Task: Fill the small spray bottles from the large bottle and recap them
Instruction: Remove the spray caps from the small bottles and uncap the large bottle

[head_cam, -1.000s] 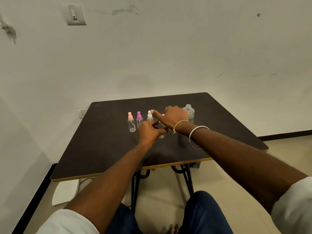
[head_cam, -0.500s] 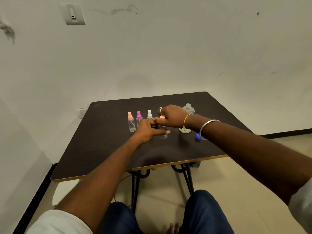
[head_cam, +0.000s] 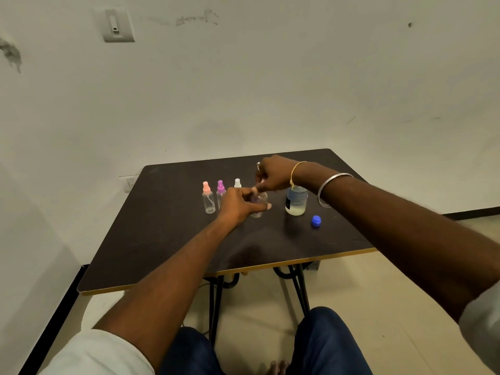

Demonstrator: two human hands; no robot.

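Head view: on the dark table (head_cam: 162, 239) the left hand (head_cam: 239, 204) wraps curled fingers around a small clear spray bottle (head_cam: 258, 209), holding it upright on the tabletop. The right hand (head_cam: 274, 173) sits at its 12 o'clock, fingers bunched with the tips together over the neck. Whether they pinch a spray head I cannot tell, since the neck is hidden.

At the held bottle's 3 o'clock stands the large bottle (head_cam: 296, 203), uncapped, with its blue cap (head_cam: 316, 221) lying at its 4 o'clock. At 9 to 10 o'clock three capped small bottles stand in a row: pink-topped (head_cam: 208, 200), purple-topped (head_cam: 221, 189) and white-topped (head_cam: 237, 183).

The step looks like twisting the spray head at this bottle's neck, off or on. The next move calls for a firm left grip and a clean turn, keeping the right wrist clear of the open large bottle.
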